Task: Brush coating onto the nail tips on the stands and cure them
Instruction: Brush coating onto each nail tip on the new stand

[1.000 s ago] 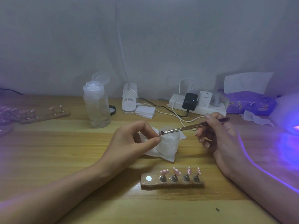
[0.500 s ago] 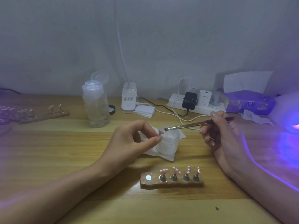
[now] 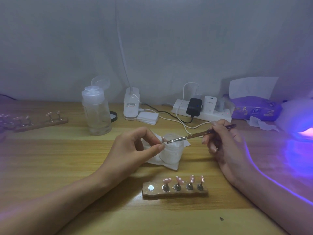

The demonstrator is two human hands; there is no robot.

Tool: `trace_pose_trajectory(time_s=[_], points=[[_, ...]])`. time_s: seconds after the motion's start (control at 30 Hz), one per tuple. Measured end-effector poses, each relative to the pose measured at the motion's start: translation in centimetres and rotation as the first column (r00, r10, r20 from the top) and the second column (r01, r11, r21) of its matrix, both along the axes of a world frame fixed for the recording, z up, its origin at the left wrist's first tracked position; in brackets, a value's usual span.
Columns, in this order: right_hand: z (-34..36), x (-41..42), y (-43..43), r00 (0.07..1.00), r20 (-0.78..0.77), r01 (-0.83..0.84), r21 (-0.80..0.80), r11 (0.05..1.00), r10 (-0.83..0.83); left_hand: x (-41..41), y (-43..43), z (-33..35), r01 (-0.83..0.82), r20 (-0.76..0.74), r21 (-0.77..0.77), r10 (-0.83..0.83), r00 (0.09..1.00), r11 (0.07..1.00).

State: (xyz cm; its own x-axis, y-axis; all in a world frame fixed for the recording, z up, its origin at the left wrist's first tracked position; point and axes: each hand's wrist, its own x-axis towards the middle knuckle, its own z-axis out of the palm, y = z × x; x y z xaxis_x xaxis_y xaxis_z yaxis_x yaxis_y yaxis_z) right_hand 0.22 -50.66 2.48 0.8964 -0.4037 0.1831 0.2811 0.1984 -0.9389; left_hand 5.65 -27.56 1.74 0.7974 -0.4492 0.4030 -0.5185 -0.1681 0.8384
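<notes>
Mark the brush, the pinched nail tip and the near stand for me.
brush (image 3: 191, 136), head view, on the metal ferrule mid-shaft.
nail tip (image 3: 163, 139), head view, on its pink face.
near stand (image 3: 176, 195), head view, on the bare front of the base.

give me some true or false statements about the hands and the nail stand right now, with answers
1. The right hand holds the brush. True.
2. Every spot on the front stand is taken. False: four nail tips stand on it, and its leftmost spot is bare.
3. The clear bottle has its flip cap open. True.
4. The left hand is empty. False: it pinches a single nail tip, which is at the brush's bristles.
5. The lamp at the far right is dark. False: it glows purple.
</notes>
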Motion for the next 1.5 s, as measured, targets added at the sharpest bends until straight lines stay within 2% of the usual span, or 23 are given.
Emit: trace_pose_trajectory(time_s=[0.1, 0.27, 0.4, 0.57, 0.73, 0.9, 1.03, 1.2, 1.37, 1.5], points=[[-0.15, -0.01, -0.31, 1.000, 0.011, -0.010, 0.039, 0.999, 0.009, 0.03, -0.04, -0.03, 0.000, 0.001, 0.001, 0.000, 1.000, 1.000], [-0.16, 0.11, -0.02, 0.999, 0.016, -0.045, -0.024, 0.999, 0.046, -0.03, -0.10, -0.10, 0.001, 0.036, 0.007, -0.001, 0.999, 1.000], [-0.26, 0.08, -0.41, 1.000, -0.005, -0.009, 0.047, 0.999, 0.010, 0.03, -0.07, -0.05, 0.008, 0.039, 0.011, -0.008, 0.999, 1.000], [-0.09, 0.07, 0.05, 0.998, 0.002, -0.060, -0.036, 0.998, 0.060, 0.12, -0.04, -0.09, 0.021, 0.055, 0.013, -0.022, 0.998, 1.000], [-0.18, 0.12, -0.40, 1.000, -0.029, -0.009, 0.097, 0.995, 0.011, 0.10, -0.07, -0.05, 0.018, 0.067, 0.021, -0.020, 0.998, 1.000], [-0.08, 0.12, 0.07, 0.998, -0.022, -0.061, -0.021, 0.998, 0.061, 0.27, 0.00, -0.20, 0.023, 0.078, 0.022, -0.025, 0.997, 0.999], [-0.18, 0.19, -0.37, 0.998, -0.054, -0.009, 0.061, 0.998, 0.012, 0.33, 0.02, -0.32, 0.039, 0.076, 0.015, -0.040, 0.996, 0.999], [-0.02, 0.10, 0.13, 0.999, -0.011, -0.053, -0.003, 0.999, 0.053, 0.32, 0.02, -0.28, 0.074, 0.094, 0.013, -0.075, 0.993, 0.997], [-0.16, 0.17, -0.38, 1.000, -0.021, 0.003, 0.101, 0.995, -0.001, 0.35, -0.05, -0.27, 0.077, 0.099, 0.002, -0.077, 0.992, 0.997], [-0.03, 0.14, 0.04, 0.998, 0.024, -0.066, 0.016, 0.998, 0.066, 0.11, -0.14, -0.05, 0.090, 0.097, -0.016, -0.088, 0.991, 0.996]])
